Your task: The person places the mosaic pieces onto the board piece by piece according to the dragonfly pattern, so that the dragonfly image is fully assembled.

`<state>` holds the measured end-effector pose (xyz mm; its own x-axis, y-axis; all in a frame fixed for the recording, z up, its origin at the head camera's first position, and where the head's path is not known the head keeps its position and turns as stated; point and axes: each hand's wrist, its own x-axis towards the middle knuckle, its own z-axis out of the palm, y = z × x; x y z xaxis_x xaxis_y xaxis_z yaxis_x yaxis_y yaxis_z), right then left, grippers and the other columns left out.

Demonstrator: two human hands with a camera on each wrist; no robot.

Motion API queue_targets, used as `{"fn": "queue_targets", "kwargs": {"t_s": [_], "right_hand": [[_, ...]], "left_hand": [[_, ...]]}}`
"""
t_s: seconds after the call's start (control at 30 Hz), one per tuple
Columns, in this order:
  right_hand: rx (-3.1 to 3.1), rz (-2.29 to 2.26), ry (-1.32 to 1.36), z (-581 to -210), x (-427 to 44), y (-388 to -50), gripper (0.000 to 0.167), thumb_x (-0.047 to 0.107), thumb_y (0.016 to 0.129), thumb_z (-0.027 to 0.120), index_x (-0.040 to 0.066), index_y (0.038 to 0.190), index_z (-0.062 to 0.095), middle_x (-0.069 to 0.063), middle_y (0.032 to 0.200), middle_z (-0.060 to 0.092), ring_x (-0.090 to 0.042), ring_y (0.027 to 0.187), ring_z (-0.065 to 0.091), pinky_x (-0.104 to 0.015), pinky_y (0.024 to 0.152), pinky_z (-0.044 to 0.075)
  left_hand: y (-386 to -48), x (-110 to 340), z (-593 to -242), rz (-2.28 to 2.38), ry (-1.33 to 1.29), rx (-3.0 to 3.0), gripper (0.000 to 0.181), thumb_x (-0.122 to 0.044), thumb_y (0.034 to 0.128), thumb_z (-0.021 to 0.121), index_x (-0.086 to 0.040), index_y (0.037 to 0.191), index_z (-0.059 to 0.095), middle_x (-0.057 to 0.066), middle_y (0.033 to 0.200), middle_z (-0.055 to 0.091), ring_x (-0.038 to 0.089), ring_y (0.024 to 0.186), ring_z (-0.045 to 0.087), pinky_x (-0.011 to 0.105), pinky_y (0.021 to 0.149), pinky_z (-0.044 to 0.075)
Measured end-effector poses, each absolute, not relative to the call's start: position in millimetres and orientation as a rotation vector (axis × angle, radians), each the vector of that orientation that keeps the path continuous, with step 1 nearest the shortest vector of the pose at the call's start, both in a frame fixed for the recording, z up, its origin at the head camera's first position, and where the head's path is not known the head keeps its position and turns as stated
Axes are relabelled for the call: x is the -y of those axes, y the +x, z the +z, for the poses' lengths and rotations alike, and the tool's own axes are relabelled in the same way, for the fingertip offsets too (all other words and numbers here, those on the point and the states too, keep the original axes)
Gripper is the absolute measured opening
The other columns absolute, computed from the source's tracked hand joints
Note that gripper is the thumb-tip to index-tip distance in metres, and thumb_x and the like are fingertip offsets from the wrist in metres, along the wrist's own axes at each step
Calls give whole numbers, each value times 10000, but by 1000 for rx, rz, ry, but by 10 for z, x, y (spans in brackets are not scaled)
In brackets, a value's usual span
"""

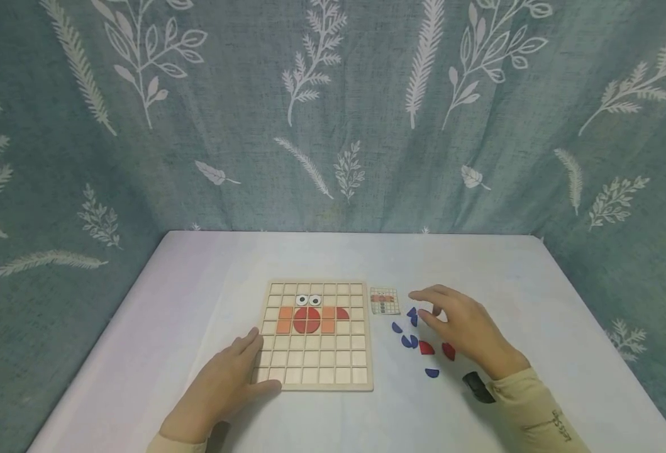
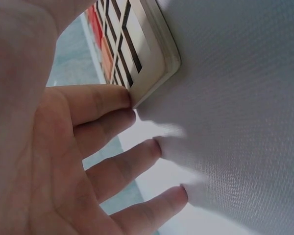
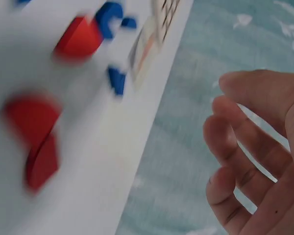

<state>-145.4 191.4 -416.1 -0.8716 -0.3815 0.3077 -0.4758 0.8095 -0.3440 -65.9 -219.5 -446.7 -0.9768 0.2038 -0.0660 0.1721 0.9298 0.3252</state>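
Note:
A wooden grid board lies on the table with orange square tiles, red rounded tiles and two eye tiles in its cells. My left hand rests against the board's near left corner, fingers extended; in the left wrist view a fingertip touches the board's rim. Over the table to the right hovers my right hand, thumb and fingers apart, holding nothing. Below and beside it lie red quarter-round pieces and several blue rounded pieces.
A small pattern card lies just right of the board, showing a similar figure on a grid. Near the right forearm is a black object on the white table. Behind hangs a green leaf-print curtain.

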Motion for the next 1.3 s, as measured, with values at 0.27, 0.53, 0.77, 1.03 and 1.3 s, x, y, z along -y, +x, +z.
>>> {"fn": "queue_targets", "kwargs": {"t_s": [0.27,0.53,0.77,1.03,1.3], "right_hand": [[2858,566,640,-4213,-2341,-1342,426,149,854,831,194,1262,719,5,1103,714,-134,772,593,-262,653,546],[2914,549,663,-4340,-2364,-1264,433,192,836,850,211,1251,729,46,1082,698,-73,771,556,-217,650,532],[2979,521,691,-4384,-2232,-1246,412,240,813,869,201,1206,750,93,1041,698,-22,790,621,-265,767,602],[3031,482,790,-4421,-2112,-1253,274,282,813,860,188,1059,784,141,785,553,-19,684,472,-190,560,427],[3030,462,776,-4446,-2073,-1243,185,236,827,848,222,1003,792,149,799,554,-17,671,467,-198,548,413]], "left_hand": [[-655,2214,-4449,491,293,-2997,1009,-609,798,772,71,1474,456,239,1534,438,495,1356,448,591,1109,393],[-649,2238,-4461,515,281,-3011,989,-578,806,782,78,1471,456,242,1534,437,484,1361,447,593,1114,388],[-652,2238,-4480,523,275,-3008,979,-562,805,789,67,1477,455,234,1540,433,481,1366,444,593,1116,385],[-657,2229,-4485,513,278,-3001,978,-578,805,782,61,1473,464,230,1541,433,490,1361,445,595,1112,388],[-660,2237,-4519,505,321,-3022,999,-626,800,762,63,1464,476,232,1526,453,487,1347,465,585,1103,404]]}}
